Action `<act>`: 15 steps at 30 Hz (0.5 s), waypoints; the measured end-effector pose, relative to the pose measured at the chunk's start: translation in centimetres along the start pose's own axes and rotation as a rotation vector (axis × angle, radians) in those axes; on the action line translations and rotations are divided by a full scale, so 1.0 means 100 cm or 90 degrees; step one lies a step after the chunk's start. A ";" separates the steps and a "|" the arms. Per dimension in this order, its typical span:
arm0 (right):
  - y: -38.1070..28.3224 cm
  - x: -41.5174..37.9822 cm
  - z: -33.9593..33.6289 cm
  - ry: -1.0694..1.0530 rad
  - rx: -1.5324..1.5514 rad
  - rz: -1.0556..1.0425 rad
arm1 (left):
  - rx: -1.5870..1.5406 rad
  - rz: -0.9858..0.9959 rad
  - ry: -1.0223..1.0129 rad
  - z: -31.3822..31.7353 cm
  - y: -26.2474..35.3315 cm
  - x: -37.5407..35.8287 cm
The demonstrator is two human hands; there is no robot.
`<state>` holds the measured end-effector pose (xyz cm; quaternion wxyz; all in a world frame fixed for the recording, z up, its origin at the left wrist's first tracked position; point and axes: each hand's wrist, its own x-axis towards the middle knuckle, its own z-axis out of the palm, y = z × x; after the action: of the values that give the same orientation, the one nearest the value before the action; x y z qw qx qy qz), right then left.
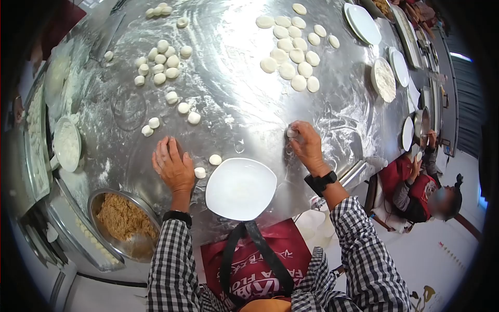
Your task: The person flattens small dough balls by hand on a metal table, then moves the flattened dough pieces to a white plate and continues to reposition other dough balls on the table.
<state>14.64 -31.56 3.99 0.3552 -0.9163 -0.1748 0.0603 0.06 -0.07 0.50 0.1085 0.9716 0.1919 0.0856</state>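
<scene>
My left hand (174, 165) lies flat on the steel table with its fingers stretched out; whatever may be under the palm is hidden. Just right of it are two small white dough balls, one dough ball (200, 172) close to the wrist and another dough ball (215, 159) beside the plate. My right hand (307, 146) is closed in a pinch on a small dough piece (292, 133) at the table surface. Between my forearms a white plate (241, 188) sits at the near edge, with no food on it.
Dough balls (165, 62) are grouped at the upper left, flattened dough discs (291, 49) at the upper centre. A bowl of brown filling (125, 218) stands lower left, flour bowls (67, 144) at the sides. White plates (364, 23) line the right, where another person (416, 190) sits.
</scene>
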 end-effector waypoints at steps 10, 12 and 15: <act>-0.006 -0.010 -0.010 -0.071 -0.047 0.123 | 0.031 0.018 0.015 0.001 -0.001 0.000; -0.001 -0.013 -0.008 -0.056 0.000 0.094 | 0.033 0.016 0.013 0.001 0.000 0.000; 0.014 -0.017 -0.002 -0.084 -0.021 0.067 | 0.026 0.020 0.010 0.000 -0.001 0.001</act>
<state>13.54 -33.30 3.19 0.3240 -0.9240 -0.1502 0.1364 0.10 0.01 0.52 0.0859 0.9759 0.1789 0.0912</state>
